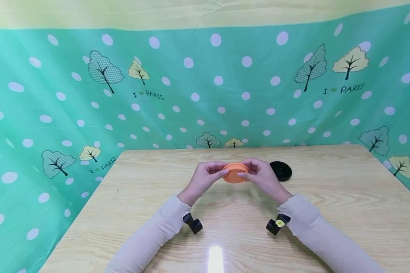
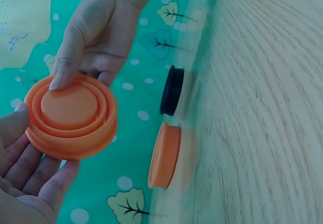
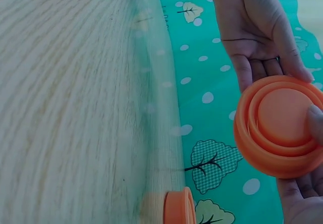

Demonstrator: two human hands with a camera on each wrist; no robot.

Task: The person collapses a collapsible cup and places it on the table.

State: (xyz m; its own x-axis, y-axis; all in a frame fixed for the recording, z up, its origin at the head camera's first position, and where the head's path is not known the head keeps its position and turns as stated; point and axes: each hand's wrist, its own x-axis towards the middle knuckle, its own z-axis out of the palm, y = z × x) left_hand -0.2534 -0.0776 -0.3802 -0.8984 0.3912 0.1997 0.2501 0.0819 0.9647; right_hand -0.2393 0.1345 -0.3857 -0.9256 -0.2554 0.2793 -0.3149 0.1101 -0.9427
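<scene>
Both hands hold an orange collapsible cup (image 1: 234, 176), folded flat into concentric rings, above the table. My left hand (image 1: 205, 178) pinches its left rim, thumb at the edge and fingers underneath, as the left wrist view shows. From the other side my right hand (image 1: 264, 180) grips it, thumb laid over the rings near the round centre. A second orange round piece (image 2: 165, 156) lies low on the table, beside a black round piece (image 2: 172, 90). In the head view the black round piece (image 1: 281, 171) sits just beyond my right hand.
The wooden table (image 1: 123, 212) reaches back to a green dotted curtain (image 1: 177, 76) with printed trees. A black wrist camera (image 1: 193, 224) hangs under the left sleeve, and another camera (image 1: 275, 225) under the right one.
</scene>
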